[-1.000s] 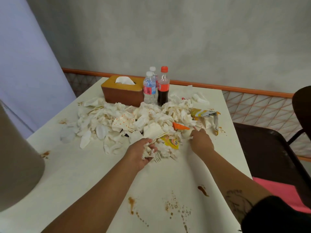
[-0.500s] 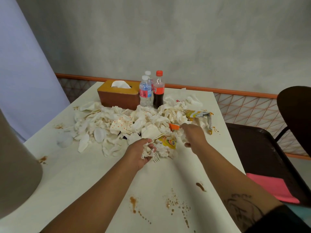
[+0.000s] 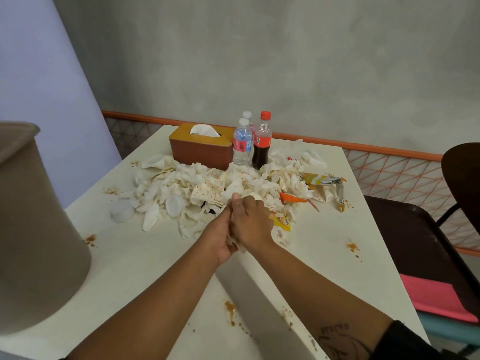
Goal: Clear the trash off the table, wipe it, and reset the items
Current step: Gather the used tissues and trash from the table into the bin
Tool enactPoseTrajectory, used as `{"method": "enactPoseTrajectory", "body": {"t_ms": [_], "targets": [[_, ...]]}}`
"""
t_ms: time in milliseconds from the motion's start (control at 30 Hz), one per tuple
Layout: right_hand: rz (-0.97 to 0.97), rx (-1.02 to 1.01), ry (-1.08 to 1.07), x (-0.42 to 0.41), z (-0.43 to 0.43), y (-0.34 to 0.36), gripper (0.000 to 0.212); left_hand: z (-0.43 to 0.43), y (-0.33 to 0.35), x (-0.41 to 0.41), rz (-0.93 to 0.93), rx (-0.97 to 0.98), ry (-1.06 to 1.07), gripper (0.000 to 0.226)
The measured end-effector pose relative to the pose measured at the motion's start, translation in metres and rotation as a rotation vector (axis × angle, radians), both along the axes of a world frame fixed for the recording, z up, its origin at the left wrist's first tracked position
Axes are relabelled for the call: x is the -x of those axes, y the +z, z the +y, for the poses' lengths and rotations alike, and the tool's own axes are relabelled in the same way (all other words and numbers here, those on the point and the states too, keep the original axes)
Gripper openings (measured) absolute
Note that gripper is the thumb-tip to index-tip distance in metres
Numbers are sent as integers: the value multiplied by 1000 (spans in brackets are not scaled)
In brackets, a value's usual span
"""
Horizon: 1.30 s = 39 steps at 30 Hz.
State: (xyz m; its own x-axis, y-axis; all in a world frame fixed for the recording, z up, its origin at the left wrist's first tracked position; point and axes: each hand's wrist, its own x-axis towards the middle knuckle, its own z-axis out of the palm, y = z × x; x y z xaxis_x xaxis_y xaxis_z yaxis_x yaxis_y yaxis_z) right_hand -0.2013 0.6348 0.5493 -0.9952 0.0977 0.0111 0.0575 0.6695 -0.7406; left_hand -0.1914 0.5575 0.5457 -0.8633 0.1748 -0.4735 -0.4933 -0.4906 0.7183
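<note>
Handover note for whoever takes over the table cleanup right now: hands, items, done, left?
Left hand and right hand together grip a wad of napkins at the near edge of the napkin pile.
The pile and snack wrappers lie on the table; bin stands at left; tissue box, water bottles, cola bottle at far edge.
Done: one wad gathered; bin's inside not visible.
Left: bin the trash, wipe sauce stains, reset items.

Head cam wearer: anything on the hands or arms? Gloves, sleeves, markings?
No gloves, rings or watch on the left hand or right hand. Left arm is uncovered in frame. Right arm has a dark tattoo near the elbow, with a black sleeve just past it.
</note>
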Motion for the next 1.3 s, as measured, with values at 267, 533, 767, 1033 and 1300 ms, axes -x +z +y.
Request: {"method": "enactPoseTrajectory", "body": {"t_ms": [267,533,767,1033,1300], "targets": [[-9,110,8,22,-8,8,61,-25,-1,-2,58,62,19,13],[10,-527,117,53,48,5,44,-48,-7,2,-10,64,103,8],[-16,-787,231,64,56,-10,42,-61,-13,5,-49,66,89,17],[136,-767,161,63,64,-8,33,-63,-14,7,-81,80,138,11],[274,-561,206,55,69,29,35,-50,20,-2,-55,52,276,7]]}}
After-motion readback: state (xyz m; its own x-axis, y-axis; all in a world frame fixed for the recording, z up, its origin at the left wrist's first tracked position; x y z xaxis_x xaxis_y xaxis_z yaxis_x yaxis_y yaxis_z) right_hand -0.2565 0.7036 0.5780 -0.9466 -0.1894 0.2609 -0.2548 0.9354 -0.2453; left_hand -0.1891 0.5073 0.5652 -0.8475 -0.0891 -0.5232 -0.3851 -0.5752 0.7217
